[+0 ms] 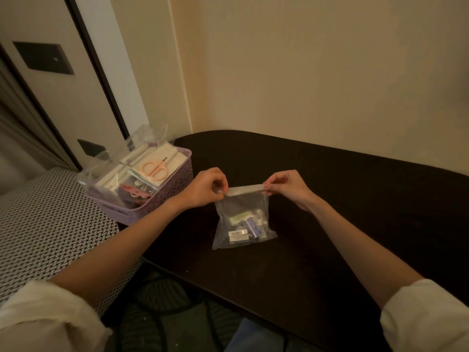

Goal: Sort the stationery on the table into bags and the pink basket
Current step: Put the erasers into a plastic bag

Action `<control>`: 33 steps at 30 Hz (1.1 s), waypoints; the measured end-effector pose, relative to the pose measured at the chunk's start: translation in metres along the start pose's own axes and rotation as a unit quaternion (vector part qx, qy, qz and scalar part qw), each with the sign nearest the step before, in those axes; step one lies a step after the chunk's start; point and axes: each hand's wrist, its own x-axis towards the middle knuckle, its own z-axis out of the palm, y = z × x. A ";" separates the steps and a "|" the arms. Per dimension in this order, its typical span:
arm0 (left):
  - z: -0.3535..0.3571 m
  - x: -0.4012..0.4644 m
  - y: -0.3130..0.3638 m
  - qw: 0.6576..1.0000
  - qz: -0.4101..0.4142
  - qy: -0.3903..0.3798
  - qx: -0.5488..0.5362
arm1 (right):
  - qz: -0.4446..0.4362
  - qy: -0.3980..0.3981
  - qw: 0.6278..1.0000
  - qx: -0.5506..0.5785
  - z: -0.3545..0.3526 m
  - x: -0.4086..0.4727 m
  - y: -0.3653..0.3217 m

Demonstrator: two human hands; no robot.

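Dark table (330,199) holds only this zip bag (242,219); my left hand (205,190) and right hand (286,188) pinch its seal, pink basket (162,196) seemingly full, sorting nearly done.

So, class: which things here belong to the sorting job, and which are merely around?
Part of the job:
clear zip bag of small stationery, pinched at its top by left hand and right hand
pink basket
orange scissors

Just around:
dark table
woven surface
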 end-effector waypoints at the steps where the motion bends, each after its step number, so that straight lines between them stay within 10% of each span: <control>1: 0.000 -0.001 0.003 1.000 0.001 0.003 0.002 | 0.005 0.003 1.000 -0.001 0.000 -0.001 0.000; 15: -0.004 0.009 0.021 0.965 -0.198 -0.073 -0.157 | -0.014 -0.017 0.997 -0.077 0.000 -0.010 -0.013; 26: 0.008 -0.018 0.027 0.995 0.048 -0.016 0.081 | -0.183 -0.042 0.897 -0.401 0.014 -0.034 -0.013; 33: 0.017 -0.033 0.021 0.998 0.028 0.011 0.061 | -0.176 -0.037 0.902 -0.392 0.014 -0.041 -0.001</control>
